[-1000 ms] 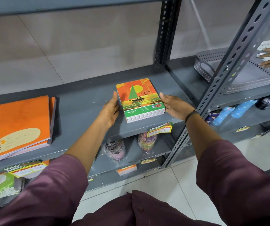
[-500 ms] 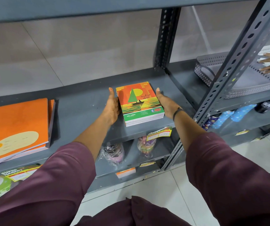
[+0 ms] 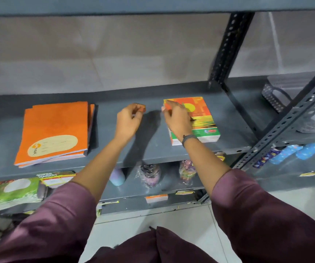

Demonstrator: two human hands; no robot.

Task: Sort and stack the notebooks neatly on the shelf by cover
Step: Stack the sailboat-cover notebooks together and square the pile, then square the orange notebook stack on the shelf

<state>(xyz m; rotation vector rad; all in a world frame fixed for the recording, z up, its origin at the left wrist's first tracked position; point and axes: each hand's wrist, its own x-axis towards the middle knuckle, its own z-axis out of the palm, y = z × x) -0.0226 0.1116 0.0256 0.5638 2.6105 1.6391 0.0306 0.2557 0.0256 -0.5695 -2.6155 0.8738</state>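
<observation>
Two notebook stacks (image 3: 200, 118) (image 3: 55, 130) well apart, right hand (image 3: 177, 120) covering one, left hand (image 3: 129, 120) fingers curled, empty.

A person in a loose plum-maroon top, its wide sleeves (image 3: 266, 211) pushed back to mid-forearm and bare below; a dark band (image 3: 189, 138) circles the wrist of the right hand (image 3: 177, 118), while the left hand (image 3: 129, 118) wears nothing.

Plain orange notebooks (image 3: 54, 128) with a cream label oval, left of frame. Right stack (image 3: 200, 118): orange-yellow sunset cover, green strip (partly hidden). Grey shelf (image 3: 152, 149), maroon sleeves (image 3: 266, 215).
</observation>
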